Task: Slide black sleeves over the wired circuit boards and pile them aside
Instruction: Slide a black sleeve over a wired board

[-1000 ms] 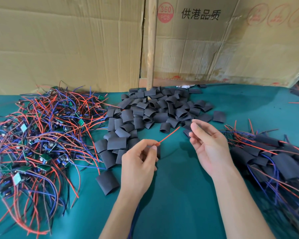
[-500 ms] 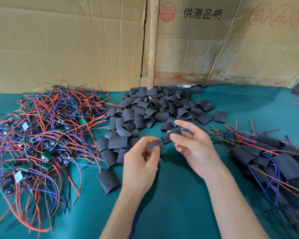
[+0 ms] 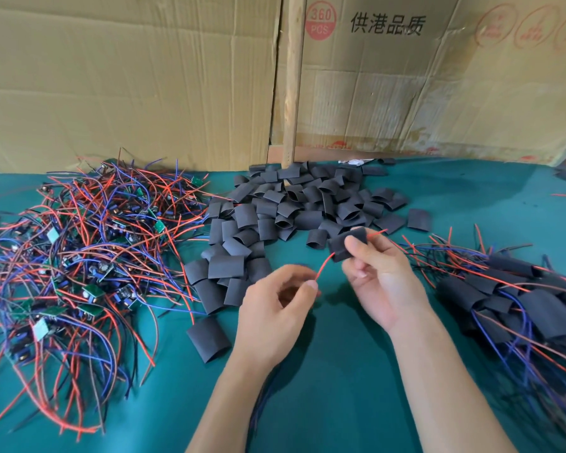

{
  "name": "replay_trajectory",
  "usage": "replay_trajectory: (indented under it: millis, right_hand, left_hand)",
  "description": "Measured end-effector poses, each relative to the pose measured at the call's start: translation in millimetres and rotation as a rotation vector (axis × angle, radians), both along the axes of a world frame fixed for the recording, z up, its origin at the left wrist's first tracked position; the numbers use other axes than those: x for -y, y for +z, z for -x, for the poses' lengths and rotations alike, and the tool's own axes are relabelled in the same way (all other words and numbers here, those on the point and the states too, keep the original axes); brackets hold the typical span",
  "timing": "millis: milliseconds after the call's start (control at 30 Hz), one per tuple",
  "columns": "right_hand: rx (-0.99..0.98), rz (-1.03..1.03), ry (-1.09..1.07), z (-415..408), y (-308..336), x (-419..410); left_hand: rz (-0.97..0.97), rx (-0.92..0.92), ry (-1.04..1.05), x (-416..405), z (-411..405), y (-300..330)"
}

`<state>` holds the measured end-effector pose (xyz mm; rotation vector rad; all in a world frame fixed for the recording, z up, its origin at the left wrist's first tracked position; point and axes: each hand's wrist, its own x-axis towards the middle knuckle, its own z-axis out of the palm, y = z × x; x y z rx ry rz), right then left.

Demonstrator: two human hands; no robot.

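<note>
Single head-worn wide-angle view, looking forward and down from close above the green table (image 3: 340,403), both forearms entering from bottom edge, cardboard boxes (image 3: 128,93) closing off the far side.

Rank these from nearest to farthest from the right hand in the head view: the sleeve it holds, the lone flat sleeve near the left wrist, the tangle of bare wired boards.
1. Held sleeve, pinched in the right hand itself.
2. Lone flat sleeve, lower left, beside the left wrist.
3. Tangle of bare wired boards, far left of the table.

green table (image 3: 340,403); wired boards (image 3: 79,256); loose sleeves (image 3: 291,207); sleeved pile (image 3: 520,305)
</note>
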<state>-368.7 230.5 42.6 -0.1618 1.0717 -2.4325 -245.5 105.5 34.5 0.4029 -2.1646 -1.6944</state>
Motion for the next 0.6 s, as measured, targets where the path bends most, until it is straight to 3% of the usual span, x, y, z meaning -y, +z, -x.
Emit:
replay_trajectory:
  millis: [300, 500, 600]
  right_hand:
    - [0.098, 0.204, -0.048, -0.5, 6.4, -6.9]
    - [0.11, 0.213, -0.047, -4.3, 4.8, -2.8]
    - [0.053, 0.16, -0.028, -1.4, 2.3, -3.8]
  left_hand:
    - [0.063, 0.06, -0.05, 3.8, -1.5, 0.7]
    - [0.137, 0.099, -0.04, -1.5, 0.1, 0.6]
    - [0.067, 0.049, 0.012, -0.3, 1.3, -1.2]
